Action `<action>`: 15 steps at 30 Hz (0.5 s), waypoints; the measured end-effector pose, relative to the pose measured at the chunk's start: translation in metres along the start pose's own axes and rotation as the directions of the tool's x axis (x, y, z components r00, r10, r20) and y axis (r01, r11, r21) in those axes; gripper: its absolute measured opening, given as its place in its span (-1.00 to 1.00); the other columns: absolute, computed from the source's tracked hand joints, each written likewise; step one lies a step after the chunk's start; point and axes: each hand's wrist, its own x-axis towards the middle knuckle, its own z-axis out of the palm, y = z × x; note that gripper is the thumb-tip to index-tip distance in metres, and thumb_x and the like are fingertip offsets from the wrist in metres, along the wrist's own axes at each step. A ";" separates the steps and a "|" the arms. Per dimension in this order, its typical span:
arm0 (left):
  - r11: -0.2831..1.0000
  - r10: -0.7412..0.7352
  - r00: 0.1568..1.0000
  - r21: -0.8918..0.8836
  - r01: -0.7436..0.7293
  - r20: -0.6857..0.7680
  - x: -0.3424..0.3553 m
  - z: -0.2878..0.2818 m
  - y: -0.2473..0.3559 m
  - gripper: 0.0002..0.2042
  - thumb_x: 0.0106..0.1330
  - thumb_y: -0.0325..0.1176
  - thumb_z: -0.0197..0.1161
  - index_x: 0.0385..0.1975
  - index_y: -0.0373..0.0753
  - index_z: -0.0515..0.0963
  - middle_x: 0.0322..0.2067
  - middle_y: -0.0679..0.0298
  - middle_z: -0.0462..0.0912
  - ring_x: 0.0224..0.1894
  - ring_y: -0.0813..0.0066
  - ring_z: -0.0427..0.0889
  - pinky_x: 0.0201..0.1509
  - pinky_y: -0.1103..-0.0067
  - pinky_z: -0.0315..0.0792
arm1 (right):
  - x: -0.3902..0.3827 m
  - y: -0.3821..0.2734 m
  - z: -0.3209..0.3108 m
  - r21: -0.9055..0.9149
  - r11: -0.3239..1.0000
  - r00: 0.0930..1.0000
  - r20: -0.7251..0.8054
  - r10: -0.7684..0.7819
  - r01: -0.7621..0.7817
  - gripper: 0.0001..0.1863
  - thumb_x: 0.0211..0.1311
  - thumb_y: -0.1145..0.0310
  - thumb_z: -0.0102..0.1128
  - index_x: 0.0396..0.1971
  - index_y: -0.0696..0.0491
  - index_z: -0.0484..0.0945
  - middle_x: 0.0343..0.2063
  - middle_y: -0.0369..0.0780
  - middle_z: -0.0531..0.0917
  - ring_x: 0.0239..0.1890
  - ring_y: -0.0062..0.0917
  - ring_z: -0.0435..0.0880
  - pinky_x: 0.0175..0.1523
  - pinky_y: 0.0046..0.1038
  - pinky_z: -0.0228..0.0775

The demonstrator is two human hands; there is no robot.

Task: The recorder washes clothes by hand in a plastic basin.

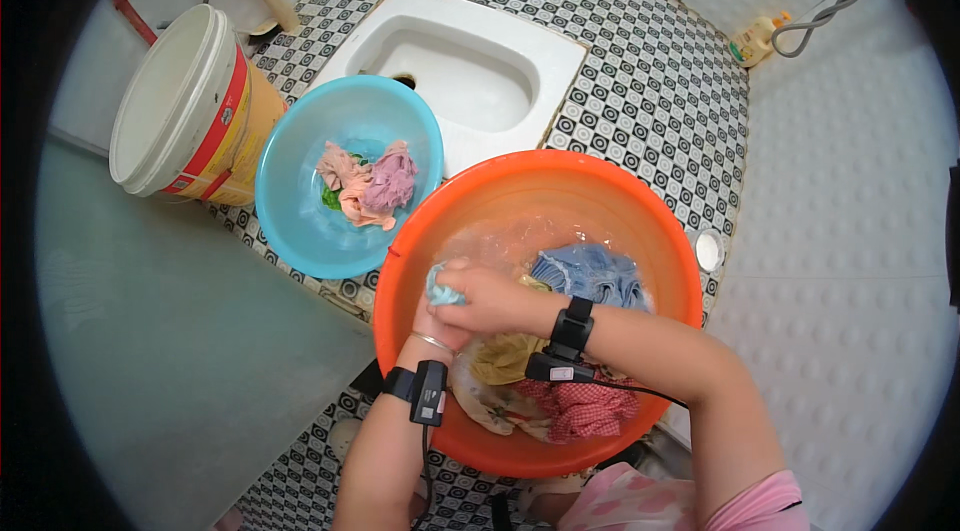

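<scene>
Over the left side of a large orange basin (pixel 545 163), my left hand (pixel 440 328) and my right hand (pixel 482 293) are closed together around a small light-blue cloth (pixel 441 291). Most of the cloth is hidden inside my fingers; a bunched bit shows. Soapy water fills the basin below. In it lie a blue denim garment (pixel 595 273), a yellowish cloth (pixel 503 359) and a red checked cloth (pixel 585 409), partly covered by my right forearm. A pale patterned cloth (pixel 480 396) rests near the basin's lower left.
Left of the basin, a light-blue basin (pixel 290 231) holds wrung pink and purple cloths (pixel 385 181) and something green. A tall bucket (pixel 200 121) stands beside it. Behind is a white squat toilet (pixel 480 106). A pump bottle (pixel 752 43) and a small white cup (pixel 708 251) sit at right.
</scene>
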 end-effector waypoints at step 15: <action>0.843 0.219 0.812 0.524 0.121 -0.540 -0.010 0.035 -0.007 -0.64 0.24 -0.10 0.07 -0.01 -0.06 0.37 -0.05 0.38 0.41 -0.12 0.31 0.39 0.08 0.37 0.17 | -0.010 0.075 -0.072 -0.323 0.691 0.761 -0.205 0.616 -0.647 -0.48 0.10 0.07 0.12 -0.08 0.18 0.51 -0.03 0.08 0.51 0.01 -0.13 0.51 0.11 -0.24 0.32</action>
